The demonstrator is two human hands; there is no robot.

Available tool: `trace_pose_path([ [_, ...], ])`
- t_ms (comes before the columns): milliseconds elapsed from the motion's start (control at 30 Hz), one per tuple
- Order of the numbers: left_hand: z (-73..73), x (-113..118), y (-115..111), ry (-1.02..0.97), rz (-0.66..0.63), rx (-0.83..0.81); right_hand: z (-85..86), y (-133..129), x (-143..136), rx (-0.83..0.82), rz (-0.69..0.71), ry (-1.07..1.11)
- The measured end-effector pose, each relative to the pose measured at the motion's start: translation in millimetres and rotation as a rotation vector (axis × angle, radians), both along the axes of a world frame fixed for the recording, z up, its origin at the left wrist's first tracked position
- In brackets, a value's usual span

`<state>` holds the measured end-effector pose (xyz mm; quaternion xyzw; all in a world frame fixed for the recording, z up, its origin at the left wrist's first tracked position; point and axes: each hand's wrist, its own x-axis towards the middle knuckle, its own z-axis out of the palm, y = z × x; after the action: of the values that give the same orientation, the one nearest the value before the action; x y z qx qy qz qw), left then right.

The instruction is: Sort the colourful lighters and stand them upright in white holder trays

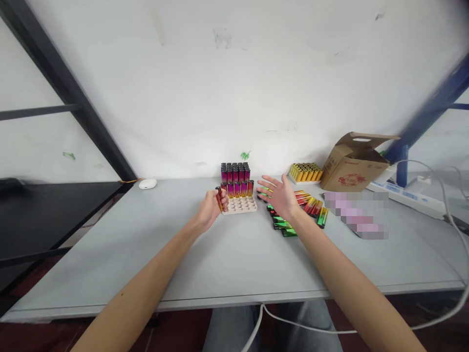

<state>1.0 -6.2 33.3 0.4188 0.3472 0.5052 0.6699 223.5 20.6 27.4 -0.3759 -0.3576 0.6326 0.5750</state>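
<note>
On the surface (128, 254): white case (147, 184), at left. My left hand (211, 209), fingers closed round one red lighter (219, 199), upright, at the tray's near-left edge. White tray (240, 205), back row filled with lighters (237, 189). My right hand (280, 196), fingers spread, over loose lighters (289, 232). Yellow batch (306, 172), beside an open box (351, 168).

And the left hand (211, 208) grips a red lighter (219, 199) beside the white tray (240, 205), while the right hand (280, 195) spreads open over the lighter pile (287, 225)!
</note>
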Motion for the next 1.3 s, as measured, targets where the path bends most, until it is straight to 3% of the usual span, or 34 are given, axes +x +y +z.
trace_pose_path([
  [567, 2.7, 0.9, -7.0, -0.054, -0.132, 0.000, 3.1, -1.4, -2.9, -0.023, -0.009, 0.020],
  [733, 2.5, 1.5, -6.9, -0.064, -0.127, 0.079, 0.2, -0.8, -4.7, 0.060, 0.031, -0.037],
  [1067, -11.1, 1.8, -3.7, 0.349, -0.100, 0.222, -8.0, -20.5, -32.5, 0.502, 0.050, -0.483],
  [1167, -12.7, -0.3, -2.7, 0.426, -0.064, 0.261, -11.3, -25.0, -40.0, 0.532, 0.073, -0.547],
  [1300, -14.3, -0.3, -3.2, 0.562, -0.052, 0.287, -17.2, -25.3, -45.3, 0.470, 0.179, -0.461],
])
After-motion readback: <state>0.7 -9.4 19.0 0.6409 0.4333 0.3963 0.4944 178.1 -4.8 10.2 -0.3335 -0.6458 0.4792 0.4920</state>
